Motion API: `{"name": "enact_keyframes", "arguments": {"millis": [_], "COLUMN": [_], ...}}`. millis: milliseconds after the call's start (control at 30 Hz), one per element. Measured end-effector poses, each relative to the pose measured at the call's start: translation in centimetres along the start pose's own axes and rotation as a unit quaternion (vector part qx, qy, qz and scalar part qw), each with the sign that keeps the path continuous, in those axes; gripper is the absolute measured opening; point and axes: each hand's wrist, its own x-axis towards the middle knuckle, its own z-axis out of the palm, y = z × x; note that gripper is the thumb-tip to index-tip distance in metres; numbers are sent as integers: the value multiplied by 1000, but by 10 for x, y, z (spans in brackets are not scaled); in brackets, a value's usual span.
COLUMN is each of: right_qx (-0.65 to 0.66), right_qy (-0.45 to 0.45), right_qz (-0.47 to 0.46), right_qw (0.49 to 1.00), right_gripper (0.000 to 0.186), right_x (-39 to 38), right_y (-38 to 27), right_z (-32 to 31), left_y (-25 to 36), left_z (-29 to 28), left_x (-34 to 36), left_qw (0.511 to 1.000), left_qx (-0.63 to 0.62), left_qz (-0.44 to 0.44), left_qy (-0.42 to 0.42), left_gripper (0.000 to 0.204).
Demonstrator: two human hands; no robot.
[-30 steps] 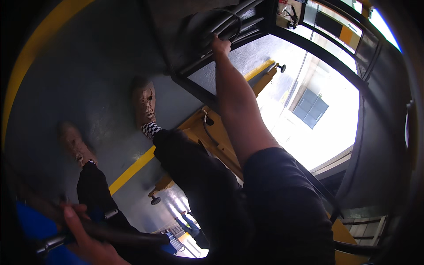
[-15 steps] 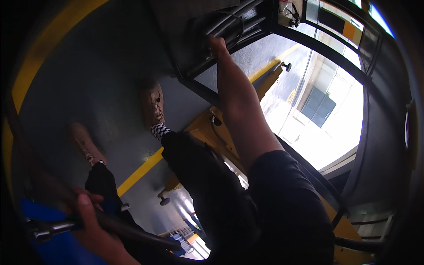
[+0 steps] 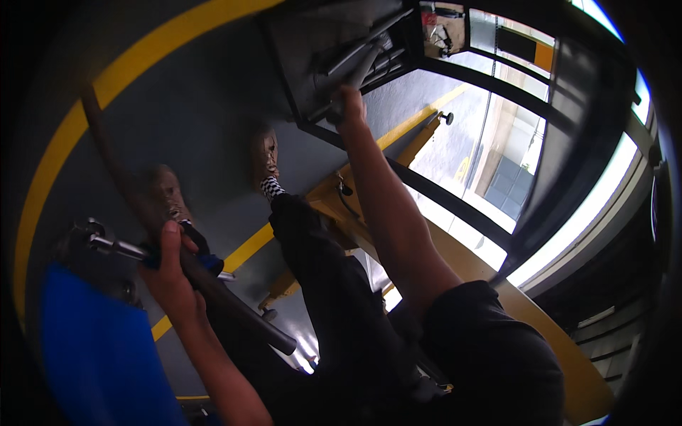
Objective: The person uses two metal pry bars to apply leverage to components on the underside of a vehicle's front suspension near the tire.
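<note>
On the left, my left hand is closed around a long dark tube, its thumb lying along the top. The tube slants from the upper left down toward my legs. Just beside that hand is a metal bar above a blue piece of equipment, which looks like a vise; whether the tube touches it I cannot tell. My right arm stretches far out, and my right hand is wrapped round a grey tube at a dark shelf with other tubes on it. Its fingertips are partly hidden.
A black frame stands right of my right arm. Yellow metal legs with a round foot rest on the grey floor, near a yellow floor line. My shoes are in the middle.
The view has shifted, and more of the blue equipment shows. My left hand and its dark tube appear higher and farther right. The grey tube at my right hand now shows more clearly.
</note>
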Motion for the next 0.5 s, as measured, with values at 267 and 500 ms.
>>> {"name": "enact_keyframes", "arguments": {"millis": [267,500], "right_qx": [74,38], "right_qy": [-109,-308], "right_qz": [149,234], "right_qw": [980,921], "right_gripper": [37,14], "right_x": [-303,-495], "right_y": [-18,-170], "right_z": [-77,-213], "left_y": [139,155], "left_z": [-94,-163], "left_x": [-121,-312], "left_qw": [992,973], "left_qx": [82,178], "left_qz": [72,145], "left_qy": [-69,1], "left_gripper": [28,22]}}
